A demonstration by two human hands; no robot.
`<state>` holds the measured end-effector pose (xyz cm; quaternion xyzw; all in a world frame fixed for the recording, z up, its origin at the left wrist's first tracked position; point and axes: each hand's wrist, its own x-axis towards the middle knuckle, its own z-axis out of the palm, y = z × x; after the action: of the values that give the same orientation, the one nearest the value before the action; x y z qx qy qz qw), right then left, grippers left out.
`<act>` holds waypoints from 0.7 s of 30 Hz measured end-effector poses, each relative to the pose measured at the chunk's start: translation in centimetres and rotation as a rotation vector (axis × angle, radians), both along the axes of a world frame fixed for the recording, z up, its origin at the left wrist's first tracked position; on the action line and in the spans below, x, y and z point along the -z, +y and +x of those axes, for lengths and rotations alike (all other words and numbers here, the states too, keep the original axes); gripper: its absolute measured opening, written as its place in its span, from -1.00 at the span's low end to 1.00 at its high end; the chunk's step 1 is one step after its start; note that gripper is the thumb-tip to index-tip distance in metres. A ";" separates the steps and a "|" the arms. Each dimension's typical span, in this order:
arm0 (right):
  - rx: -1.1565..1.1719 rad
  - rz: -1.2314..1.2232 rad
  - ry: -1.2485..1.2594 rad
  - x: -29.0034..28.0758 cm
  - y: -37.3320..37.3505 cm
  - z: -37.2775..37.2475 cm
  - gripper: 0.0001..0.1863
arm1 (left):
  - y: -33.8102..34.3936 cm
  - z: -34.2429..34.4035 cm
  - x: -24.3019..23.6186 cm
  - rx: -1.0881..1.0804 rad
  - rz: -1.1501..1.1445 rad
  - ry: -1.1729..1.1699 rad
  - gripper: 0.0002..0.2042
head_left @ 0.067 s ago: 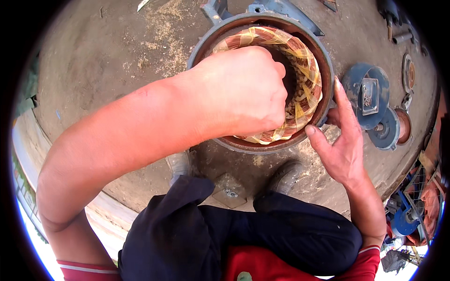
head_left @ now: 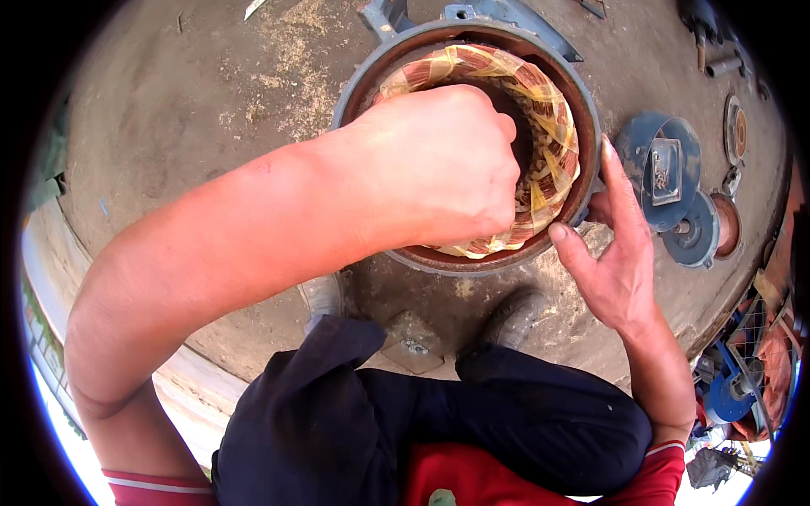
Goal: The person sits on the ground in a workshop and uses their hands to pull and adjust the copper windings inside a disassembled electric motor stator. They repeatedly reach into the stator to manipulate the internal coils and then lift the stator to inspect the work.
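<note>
A round motor housing [head_left: 342, 101] with a grey rim and rust-brown inside stands on the ground in front of me. Within it sits a ring of copper windings [head_left: 553, 173], wrapped in yellowish tape around a dark bore. Over the near left part of the windings is my left hand [head_left: 439, 164], closed like a fist with its back up. Its fingertips and whatever they may hold are hidden. My right hand [head_left: 620, 253] grips the housing's right side, thumb on the near rim and index finger along the outer edge; its other fingers are partly hidden.
To the right lie a blue round cover [head_left: 688, 143] with a clear tray [head_left: 665, 173] of small parts on it, a blue flanged part [head_left: 696, 236] and a metal ring [head_left: 736, 131]. Pale debris [head_left: 295, 76] is scattered at the far left. My shoes flank the housing's near side.
The housing and its windings have shifted very slightly left and away. Both hands keep nearly the same place and shape.
</note>
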<state>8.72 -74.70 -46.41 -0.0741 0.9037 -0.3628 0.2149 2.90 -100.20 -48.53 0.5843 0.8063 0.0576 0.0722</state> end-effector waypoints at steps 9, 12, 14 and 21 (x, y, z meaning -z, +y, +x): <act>0.006 -0.012 0.032 -0.1 -0.2 -0.3 0.00 | -1.0 -1.4 -0.8 -0.041 0.006 0.083 -0.91; 0.014 -0.001 0.025 -0.2 -0.2 -0.3 -0.01 | -1.3 -0.7 -1.5 -0.006 -0.052 0.078 -0.91; 0.017 0.003 0.012 -0.3 -0.3 -0.1 -0.01 | -1.2 -0.5 -1.3 0.002 -0.030 0.049 -0.91; 0.016 -0.006 0.015 -0.2 -0.4 -0.1 0.00 | 0.8 0.1 0.0 0.077 -0.017 -0.030 -0.91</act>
<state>8.65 -75.15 -46.22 -0.0705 0.9047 -0.3668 0.2049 3.02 -99.43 -48.49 0.6132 0.7825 0.0566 0.0915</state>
